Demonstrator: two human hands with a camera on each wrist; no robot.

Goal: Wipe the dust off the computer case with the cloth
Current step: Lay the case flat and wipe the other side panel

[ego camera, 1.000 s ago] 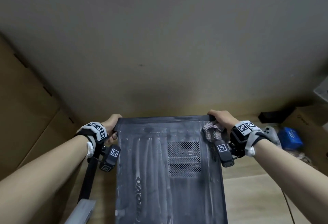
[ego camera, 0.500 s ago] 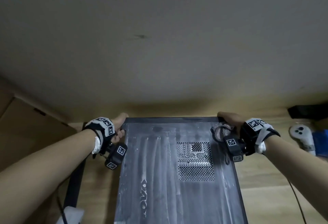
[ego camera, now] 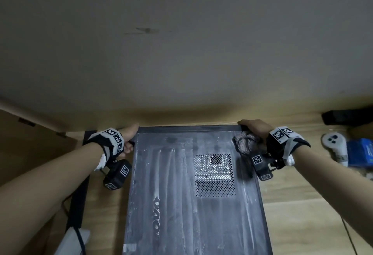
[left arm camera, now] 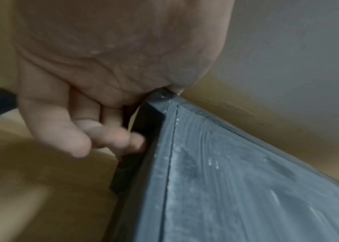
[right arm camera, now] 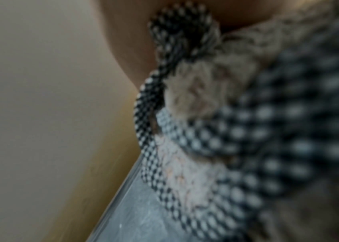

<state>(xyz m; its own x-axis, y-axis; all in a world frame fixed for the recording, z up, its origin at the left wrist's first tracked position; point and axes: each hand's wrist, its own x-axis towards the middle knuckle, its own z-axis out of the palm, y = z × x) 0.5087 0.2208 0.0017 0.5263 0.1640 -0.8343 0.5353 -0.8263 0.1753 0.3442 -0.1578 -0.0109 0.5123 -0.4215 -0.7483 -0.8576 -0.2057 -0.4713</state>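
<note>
The computer case (ego camera: pixel 191 190) is seen lying flat in the lower centre of the head view, its dusty dark panel streaked with pale smears and cut off by the bottom edge of the frame; a perforated vent (ego camera: pixel 214 175) is set into the panel right of centre, and a printed logo beside the streaks is too smeared to be read. The far left corner of the case is gripped by the left hand (ego camera: pixel 129 138); in the left wrist view the fingers (left arm camera: pixel 94 135) are shown curled against the case's side edge (left arm camera: pixel 143 147) while the thumb is hooked over the corner, its tip mostly hidden behind the edge. The far right corner is clasped by the right hand (ego camera: pixel 255 129), and the cloth (ego camera: pixel 245 143) is bunched under the palm, pressed onto the top panel near that corner; the right fingers are hidden over the far edge, so how deeply they are wrapped cannot be told. In the right wrist view the frame is filled almost wholly by the blurred checked cloth (right arm camera: pixel 216 131), with only a sliver of grey panel (right arm camera: pixel 135 217) visible at the bottom. At the right edge of the head view a white controller (ego camera: pixel 334 145) and a blue box (ego camera: pixel 360 153) are seen on the wooden floor (ego camera: pixel 302 214), the box partly cut off.
</note>
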